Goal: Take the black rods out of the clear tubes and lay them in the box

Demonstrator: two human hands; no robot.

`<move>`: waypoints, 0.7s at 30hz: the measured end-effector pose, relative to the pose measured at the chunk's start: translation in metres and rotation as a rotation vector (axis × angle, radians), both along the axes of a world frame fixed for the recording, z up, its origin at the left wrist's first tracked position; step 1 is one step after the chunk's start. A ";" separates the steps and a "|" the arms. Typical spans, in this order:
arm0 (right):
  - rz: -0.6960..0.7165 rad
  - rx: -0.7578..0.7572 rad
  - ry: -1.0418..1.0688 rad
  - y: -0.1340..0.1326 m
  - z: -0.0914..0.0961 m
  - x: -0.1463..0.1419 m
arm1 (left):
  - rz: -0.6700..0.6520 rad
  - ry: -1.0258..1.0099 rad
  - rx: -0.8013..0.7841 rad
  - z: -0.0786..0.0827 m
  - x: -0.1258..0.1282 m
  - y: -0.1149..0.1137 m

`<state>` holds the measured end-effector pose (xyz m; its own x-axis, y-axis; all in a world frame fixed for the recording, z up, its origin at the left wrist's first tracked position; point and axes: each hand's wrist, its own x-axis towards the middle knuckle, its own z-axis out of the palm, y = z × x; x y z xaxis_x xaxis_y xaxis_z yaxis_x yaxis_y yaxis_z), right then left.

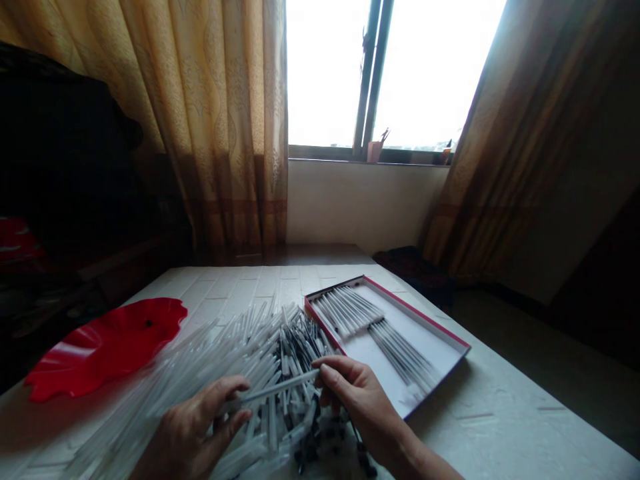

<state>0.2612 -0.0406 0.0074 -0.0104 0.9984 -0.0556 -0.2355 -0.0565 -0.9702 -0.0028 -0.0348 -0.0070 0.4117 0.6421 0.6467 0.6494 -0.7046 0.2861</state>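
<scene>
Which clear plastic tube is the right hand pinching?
The lone tube raised above the heap, its end in the right hand's fingers; the others lie loose.

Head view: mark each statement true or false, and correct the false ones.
The right hand pinches a clear tube: true.
The red dish holds the heap of tubes: false; the heap lies on the table beside it.
The red-edged box is shut: false; it is open, with rows of tubes inside.
The left hand is gloved: false; it is bare.
A curtain hangs left of the window: true.
</scene>
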 end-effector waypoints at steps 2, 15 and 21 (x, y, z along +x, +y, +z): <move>0.005 0.003 -0.001 0.000 0.000 0.000 | -0.017 -0.016 -0.001 0.001 0.002 0.000; 0.000 0.020 -0.018 0.001 -0.002 -0.001 | -0.029 0.022 -0.013 0.000 -0.002 -0.001; 0.007 0.020 -0.045 0.000 0.000 -0.001 | -0.032 0.020 0.079 0.007 0.004 -0.004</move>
<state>0.2606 -0.0405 0.0069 -0.0157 0.9992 -0.0358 -0.1917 -0.0382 -0.9807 0.0012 -0.0385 -0.0001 0.4443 0.5760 0.6862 0.6315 -0.7446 0.2161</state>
